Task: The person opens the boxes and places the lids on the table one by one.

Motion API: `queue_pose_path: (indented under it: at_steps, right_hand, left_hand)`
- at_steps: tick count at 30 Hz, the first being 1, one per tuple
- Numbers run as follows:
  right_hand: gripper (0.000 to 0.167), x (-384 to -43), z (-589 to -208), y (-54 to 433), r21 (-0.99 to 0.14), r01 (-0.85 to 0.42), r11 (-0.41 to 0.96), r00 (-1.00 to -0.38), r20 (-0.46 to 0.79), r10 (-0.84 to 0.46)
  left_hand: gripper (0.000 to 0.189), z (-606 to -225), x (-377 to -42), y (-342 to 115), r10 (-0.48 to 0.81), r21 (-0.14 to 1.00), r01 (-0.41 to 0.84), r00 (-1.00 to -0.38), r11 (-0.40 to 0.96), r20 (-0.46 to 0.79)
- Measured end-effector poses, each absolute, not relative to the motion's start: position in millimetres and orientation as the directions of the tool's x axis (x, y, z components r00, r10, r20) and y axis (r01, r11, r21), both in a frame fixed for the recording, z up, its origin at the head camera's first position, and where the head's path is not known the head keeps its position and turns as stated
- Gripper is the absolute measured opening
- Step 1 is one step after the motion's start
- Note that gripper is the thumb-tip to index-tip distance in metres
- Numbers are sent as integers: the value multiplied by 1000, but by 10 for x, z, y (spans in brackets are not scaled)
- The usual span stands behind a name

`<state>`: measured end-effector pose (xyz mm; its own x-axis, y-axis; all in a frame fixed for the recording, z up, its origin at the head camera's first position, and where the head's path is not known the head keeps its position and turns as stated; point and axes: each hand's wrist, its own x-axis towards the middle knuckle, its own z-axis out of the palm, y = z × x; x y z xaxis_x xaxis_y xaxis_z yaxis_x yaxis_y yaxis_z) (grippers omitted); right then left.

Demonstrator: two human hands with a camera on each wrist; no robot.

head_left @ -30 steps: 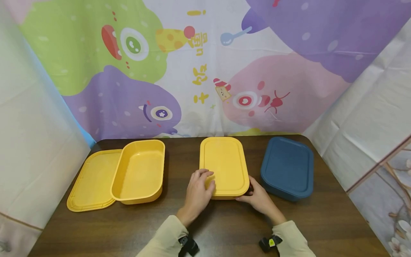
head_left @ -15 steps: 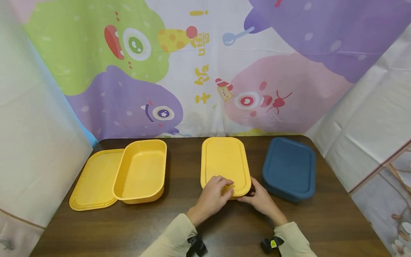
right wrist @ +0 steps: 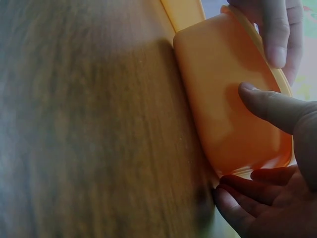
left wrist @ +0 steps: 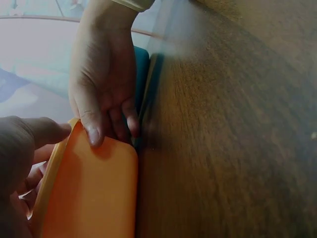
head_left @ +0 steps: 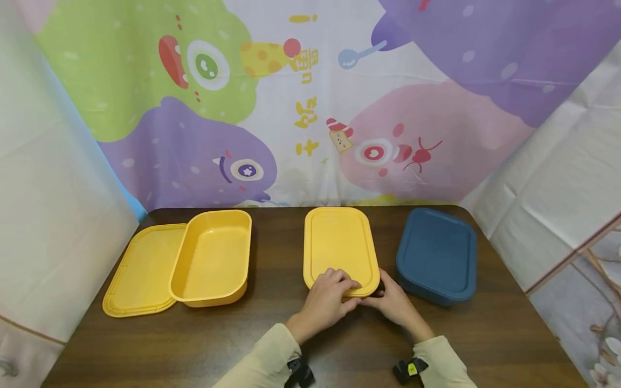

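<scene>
In the head view, a yellow lunch box (head_left: 361, 294) with its flat lid (head_left: 338, 242) on stands at the middle of the table. My left hand (head_left: 330, 296) is at its front edge, fingers over the lid and thumb at the rim; the left wrist view shows that thumb (left wrist: 47, 130) against the lid's edge. The right hand (head_left: 395, 304) holds the front right corner. Its thumb (right wrist: 272, 105) presses the front wall in the right wrist view, while its other fingers lie around the side, near the bottom.
An uncovered yellow box (head_left: 213, 258) stands at the left, overlapping a loose yellow lid (head_left: 140, 275). To the right is a lidded blue box (head_left: 436, 253). Behind the brown table (head_left: 359, 345) hangs a cartoon-printed cloth (head_left: 310, 178), with pale cloth at both sides.
My left hand has moved from the lid's left side to its front edge, right and nearer, with the thumb now at the rim. The right hand stays at the corner.
</scene>
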<state>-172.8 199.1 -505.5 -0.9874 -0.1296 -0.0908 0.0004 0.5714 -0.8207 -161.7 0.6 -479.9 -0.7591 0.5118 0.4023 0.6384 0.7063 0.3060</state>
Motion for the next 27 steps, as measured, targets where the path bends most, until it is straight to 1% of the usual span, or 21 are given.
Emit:
queue_pose_path:
  at_steps: [9, 16, 27]
  right_hand:
    - [83, -1723, -5078, 1980, -829, -8, 559, -988, -82, -134]
    - [83, -1729, -5098, 1985, -847, -13, 531, -986, -76, -147]
    - [83, -1734, -5092, 1998, -841, -8, 540, -987, -80, -139]
  left_hand:
    - [23, -4832, -1616, 9, 503, 266, 643, -743, 718, 441]
    - [23, -4869, -1631, 7, 517, 272, 659, -733, 701, 441]
    - [22, -4856, -1641, 11, 525, 274, 677, -716, 683, 461]
